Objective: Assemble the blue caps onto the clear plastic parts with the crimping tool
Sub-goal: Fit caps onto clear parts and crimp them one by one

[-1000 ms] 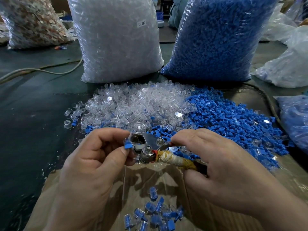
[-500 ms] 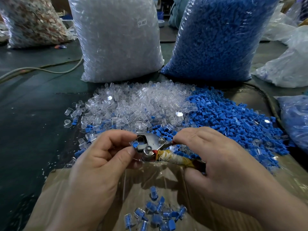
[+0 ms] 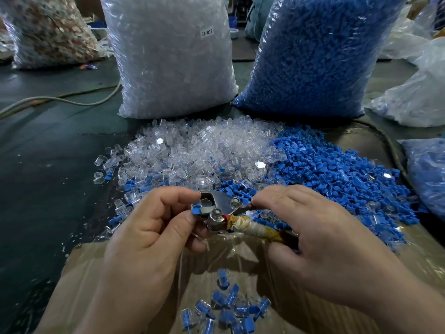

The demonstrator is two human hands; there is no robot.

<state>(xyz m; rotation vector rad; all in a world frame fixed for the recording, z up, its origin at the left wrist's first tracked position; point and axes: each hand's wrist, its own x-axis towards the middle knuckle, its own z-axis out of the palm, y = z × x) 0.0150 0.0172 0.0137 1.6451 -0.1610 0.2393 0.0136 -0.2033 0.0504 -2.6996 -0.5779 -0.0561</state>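
While the blue cap (image 3: 197, 209) sits in the mouth of the crimping tool (image 3: 224, 208) above the table's near edge, I'd call this mid-crimp. Left grip (image 3: 144, 237) pinches the cap; right grip (image 3: 320, 237) is wrapped round the taped handles. Next: squeeze square, drop among the finished pieces (image 3: 228, 309). Only readable text: label (image 3: 207, 33) "SJ-017".

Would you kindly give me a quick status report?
Left hand pinches blue cap at the crimping tool. Right hand grips its wrapped handles. Nothing blocking.
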